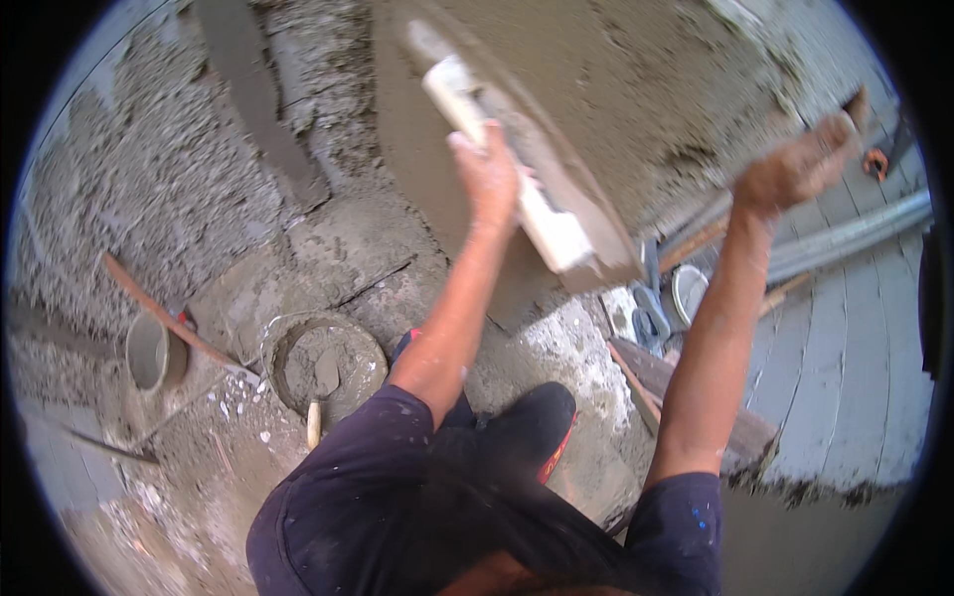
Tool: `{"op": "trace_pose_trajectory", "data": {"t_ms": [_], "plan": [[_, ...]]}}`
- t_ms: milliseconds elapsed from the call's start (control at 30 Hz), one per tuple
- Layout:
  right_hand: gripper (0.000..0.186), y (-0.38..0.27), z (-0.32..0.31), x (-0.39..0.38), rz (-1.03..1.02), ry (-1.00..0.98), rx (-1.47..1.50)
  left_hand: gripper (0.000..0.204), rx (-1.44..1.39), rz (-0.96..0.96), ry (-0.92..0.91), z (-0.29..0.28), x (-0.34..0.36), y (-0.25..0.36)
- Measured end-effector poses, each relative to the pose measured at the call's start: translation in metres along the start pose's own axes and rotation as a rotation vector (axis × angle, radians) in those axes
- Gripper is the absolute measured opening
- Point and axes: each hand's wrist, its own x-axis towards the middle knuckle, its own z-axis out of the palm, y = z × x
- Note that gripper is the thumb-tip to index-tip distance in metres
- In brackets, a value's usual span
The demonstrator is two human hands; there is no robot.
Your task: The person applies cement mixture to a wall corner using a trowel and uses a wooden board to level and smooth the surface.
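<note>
My left hand (489,179) grips the pale handle of a long plastering float (556,233). The float's board is smeared with wet mortar and lies slantwise against a broad grey-brown mortar surface (636,89). My right hand (795,167) is stretched out to the far right, past the edge of that surface. It is slightly blurred, its fingers look extended, and I see nothing held in it. Below and left of my left forearm stands a round bucket (370,333) of mortar. A trowel (314,425) rests in it, wooden handle toward me.
A smaller bucket (171,358) and a tool with a curved wooden handle (164,303) lie at the left. Rough mortar (119,189) covers the upper left. Metal pipes (845,238), a white pail (689,291), boards (735,417) and grey panels (815,348) are on the right.
</note>
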Motion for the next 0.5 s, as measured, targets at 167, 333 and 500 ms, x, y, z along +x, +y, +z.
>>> {"op": "trace_pose_trajectory", "data": {"t_ms": [167,333,500], "plan": [[0.059,-0.002,-0.006,0.002,0.146,-0.021,0.153,0.039,0.187,0.384,-0.183,0.033,-0.062,-0.005],[0.064,-0.006,-0.005,0.01,0.169,-0.001,0.125,0.037,0.371,0.674,-0.079,0.045,0.006,0.03],[0.064,-0.004,0.001,0.0,0.165,-0.041,0.219,0.038,0.396,0.446,0.039,-0.013,0.089,0.004]]}}
